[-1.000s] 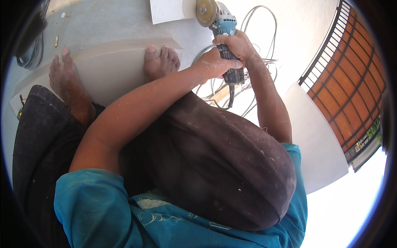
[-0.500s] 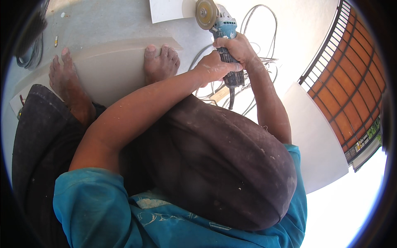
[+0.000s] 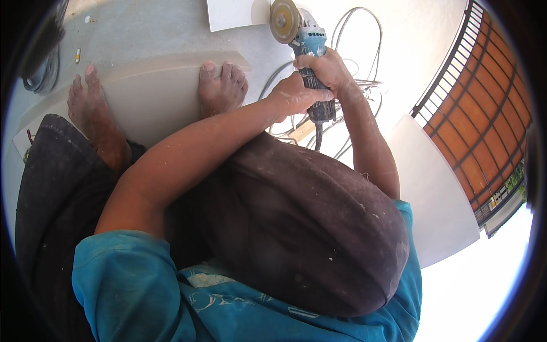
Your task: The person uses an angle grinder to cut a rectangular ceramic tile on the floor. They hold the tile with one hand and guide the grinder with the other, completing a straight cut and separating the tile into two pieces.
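Observation:
Both my hands are wrapped round a teal and black angle grinder [image 3: 311, 41] beyond my right knee. Its round yellowish disc [image 3: 283, 21] points away from me, next to a pale flat sheet [image 3: 233, 12] at the top edge. My left hand [image 3: 293, 96] closes on the black rear part of the body, thumb laid across it. Farther up, near the teal housing, my right hand [image 3: 326, 69] grips from the other side. The power cord leaves the grinder's near end. Some of my fingers are hidden behind the tool.
Loops of cable [image 3: 373, 85] and a strip of wood [image 3: 302, 131] lie on the floor behind the grinder. My bare feet [image 3: 221, 91] rest on a pale panel [image 3: 154, 94]. A large white sheet [image 3: 430, 194] is at right, before a barred orange gate [image 3: 473, 102]. A coiled hose or cable [image 3: 43, 80] lies far left.
The grinder and both hands stay nearly where they were, with only a very slight shift. My grip looks the same.

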`<control>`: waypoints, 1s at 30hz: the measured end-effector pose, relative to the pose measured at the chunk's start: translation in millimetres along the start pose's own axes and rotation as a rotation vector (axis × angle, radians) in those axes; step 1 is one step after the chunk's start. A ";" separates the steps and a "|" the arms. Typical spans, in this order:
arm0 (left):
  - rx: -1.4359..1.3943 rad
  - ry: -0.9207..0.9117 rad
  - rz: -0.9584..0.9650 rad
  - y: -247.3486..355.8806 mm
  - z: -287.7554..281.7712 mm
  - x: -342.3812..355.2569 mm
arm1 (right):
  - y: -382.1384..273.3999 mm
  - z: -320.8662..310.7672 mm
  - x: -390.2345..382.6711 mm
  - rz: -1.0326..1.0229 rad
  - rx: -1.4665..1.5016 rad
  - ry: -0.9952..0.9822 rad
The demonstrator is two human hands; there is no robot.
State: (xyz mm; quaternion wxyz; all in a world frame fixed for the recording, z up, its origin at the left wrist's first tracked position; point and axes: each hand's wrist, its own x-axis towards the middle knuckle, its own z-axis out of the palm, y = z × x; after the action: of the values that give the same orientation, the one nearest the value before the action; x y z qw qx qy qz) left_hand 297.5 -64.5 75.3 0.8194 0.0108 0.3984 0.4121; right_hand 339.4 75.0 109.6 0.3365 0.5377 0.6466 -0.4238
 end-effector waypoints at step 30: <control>-0.030 0.025 0.045 1.3 -3.5 0.7 | -3.1 1.6 4.0 0.012 0.039 0.021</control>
State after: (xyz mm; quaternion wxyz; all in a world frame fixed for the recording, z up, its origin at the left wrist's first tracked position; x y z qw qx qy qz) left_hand 294.6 -64.2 72.9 0.8048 0.0023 0.4022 0.4364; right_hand 335.6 75.0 106.0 0.3215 0.5526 0.6384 -0.4287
